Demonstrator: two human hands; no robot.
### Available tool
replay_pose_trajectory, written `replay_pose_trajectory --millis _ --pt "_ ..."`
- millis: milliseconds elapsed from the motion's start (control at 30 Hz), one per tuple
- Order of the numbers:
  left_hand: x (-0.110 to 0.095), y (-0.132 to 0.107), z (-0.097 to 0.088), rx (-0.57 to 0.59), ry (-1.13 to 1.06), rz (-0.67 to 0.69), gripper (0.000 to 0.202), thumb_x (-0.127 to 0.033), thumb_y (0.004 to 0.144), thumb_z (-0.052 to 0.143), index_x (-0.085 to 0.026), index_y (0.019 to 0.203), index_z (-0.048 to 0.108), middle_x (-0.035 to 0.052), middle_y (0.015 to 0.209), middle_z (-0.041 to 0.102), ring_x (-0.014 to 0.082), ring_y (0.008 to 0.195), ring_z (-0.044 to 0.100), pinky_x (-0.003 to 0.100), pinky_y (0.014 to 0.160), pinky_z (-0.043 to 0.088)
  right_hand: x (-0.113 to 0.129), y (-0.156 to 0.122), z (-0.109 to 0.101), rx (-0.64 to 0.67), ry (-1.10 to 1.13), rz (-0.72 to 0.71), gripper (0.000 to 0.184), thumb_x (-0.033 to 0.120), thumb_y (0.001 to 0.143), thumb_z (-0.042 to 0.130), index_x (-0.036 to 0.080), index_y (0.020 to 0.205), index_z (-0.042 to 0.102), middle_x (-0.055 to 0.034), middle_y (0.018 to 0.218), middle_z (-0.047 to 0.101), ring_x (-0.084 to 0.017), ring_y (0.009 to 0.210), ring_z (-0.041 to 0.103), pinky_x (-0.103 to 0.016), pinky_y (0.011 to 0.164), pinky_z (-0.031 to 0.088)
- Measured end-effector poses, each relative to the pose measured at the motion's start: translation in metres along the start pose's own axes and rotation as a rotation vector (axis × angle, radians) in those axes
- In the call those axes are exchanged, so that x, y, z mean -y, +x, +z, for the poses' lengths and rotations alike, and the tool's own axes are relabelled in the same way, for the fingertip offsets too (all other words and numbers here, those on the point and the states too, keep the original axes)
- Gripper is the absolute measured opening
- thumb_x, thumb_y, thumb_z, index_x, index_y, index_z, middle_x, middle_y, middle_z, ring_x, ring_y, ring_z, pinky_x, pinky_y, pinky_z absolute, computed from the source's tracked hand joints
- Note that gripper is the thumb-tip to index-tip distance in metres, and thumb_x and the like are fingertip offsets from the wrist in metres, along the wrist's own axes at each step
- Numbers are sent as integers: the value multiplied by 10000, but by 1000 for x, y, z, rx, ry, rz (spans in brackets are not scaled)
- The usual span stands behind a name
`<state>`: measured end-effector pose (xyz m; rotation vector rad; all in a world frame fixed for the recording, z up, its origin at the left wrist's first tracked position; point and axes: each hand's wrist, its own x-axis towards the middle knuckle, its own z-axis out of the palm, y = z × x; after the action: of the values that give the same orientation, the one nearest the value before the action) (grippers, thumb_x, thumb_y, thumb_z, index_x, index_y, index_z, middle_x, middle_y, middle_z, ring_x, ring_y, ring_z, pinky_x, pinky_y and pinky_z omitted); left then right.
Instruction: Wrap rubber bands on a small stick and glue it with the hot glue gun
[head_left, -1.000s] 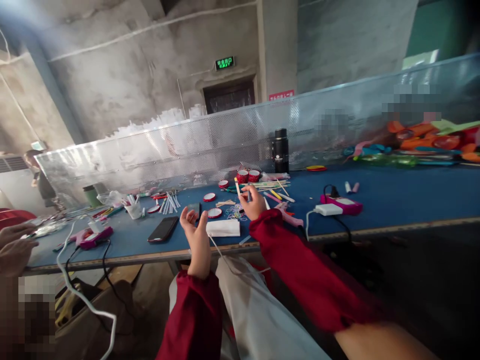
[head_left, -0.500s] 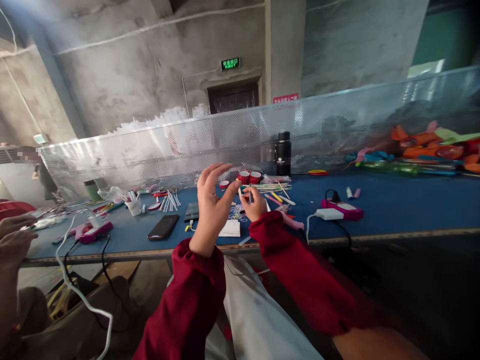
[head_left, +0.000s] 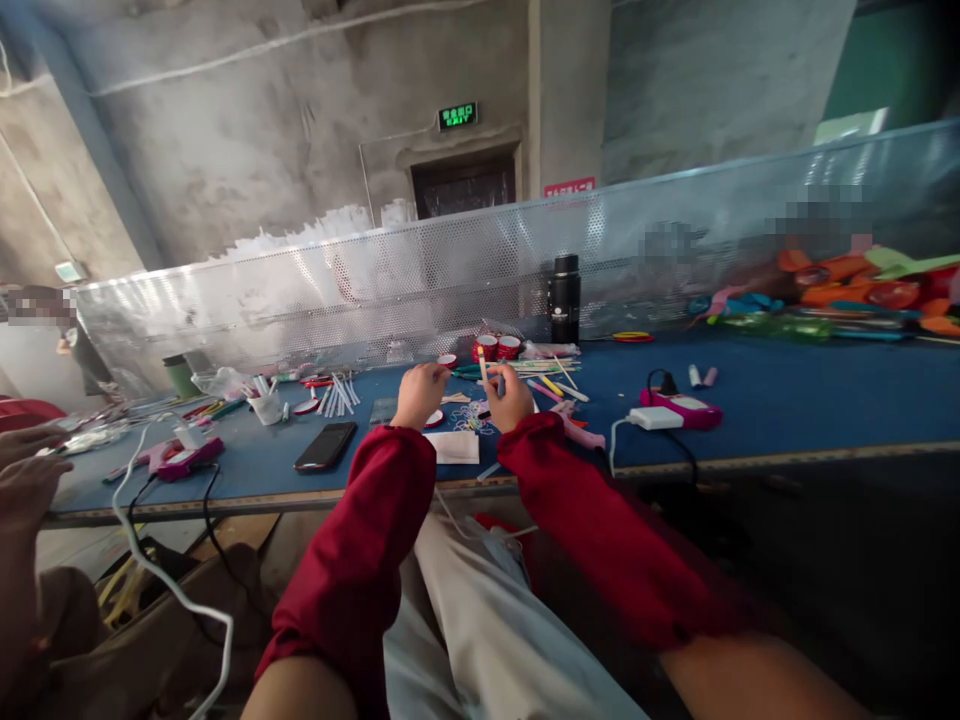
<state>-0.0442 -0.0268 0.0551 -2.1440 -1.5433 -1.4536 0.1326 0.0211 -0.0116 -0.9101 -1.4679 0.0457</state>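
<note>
My right hand (head_left: 511,400) is closed around a short pale stick (head_left: 482,364) with a yellowish tip, which it holds upright above the table. To its left, my left hand (head_left: 420,396) is lowered over the blue table, thumb and fingers pinched together. Whatever lies between those fingers, if anything, is too small to make out. A folded white paper (head_left: 454,449) lies just below my hands. Beside it are a roll of red-edged tape (head_left: 434,418) and a loose scatter of thin coloured loops (head_left: 471,416).
A phone (head_left: 326,446) lies to the left, near a white cup of sticks (head_left: 266,405). Behind my hands are red tape rolls (head_left: 508,347) and a black bottle (head_left: 565,300). A pink glue gun (head_left: 581,430) and purple power strip (head_left: 686,412) sit right. Another person's hands (head_left: 30,470) are far left.
My left hand has come down and away from the right hand, its spread fingers now pinched together. The right hand still holds the pale stick upright.
</note>
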Motion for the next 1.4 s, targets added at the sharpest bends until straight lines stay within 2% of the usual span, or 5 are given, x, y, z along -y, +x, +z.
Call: replay_pose_trajectory --millis 433,633,933,1100,1400 --pt "-22 -95 36 269 245 7 244 -310 975 525 -189 952 736 156 1008 657 287 1024 603 425 992 418 -5 0 3 -33 -11 2 236 287 852 544 239 1063 638 -43 838 751 -246 787 694 -360 765 528" --pt "-14 -74 29 211 168 10 294 -280 855 703 -205 1139 706 169 1181 663 323 1160 579 464 1056 387 -1 0 2 24 49 17 195 314 824 591 259 1004 641 -37 823 766 -259 797 728 -372 755 546" --pt "-5 -2 42 154 -324 -127 216 -297 893 583 -191 826 758 77 831 715 232 879 642 344 882 452 8 -1 0 48 182 99 194 384 796 675 276 940 601 0 761 761 -248 750 738 -362 719 556" --pt "1 -5 56 63 -688 -303 174 -324 791 683 -153 783 714 32 738 681 170 757 595 284 767 449 13 -3 -1 138 252 60 193 420 798 668 272 887 582 5 731 747 -220 686 714 -334 679 545" --pt "25 -18 54 -141 -630 -264 239 -401 883 587 -179 807 635 16 776 646 130 710 526 247 726 420 12 -2 -1 35 135 99 129 351 824 608 275 926 593 -3 778 765 -228 732 729 -334 683 536"
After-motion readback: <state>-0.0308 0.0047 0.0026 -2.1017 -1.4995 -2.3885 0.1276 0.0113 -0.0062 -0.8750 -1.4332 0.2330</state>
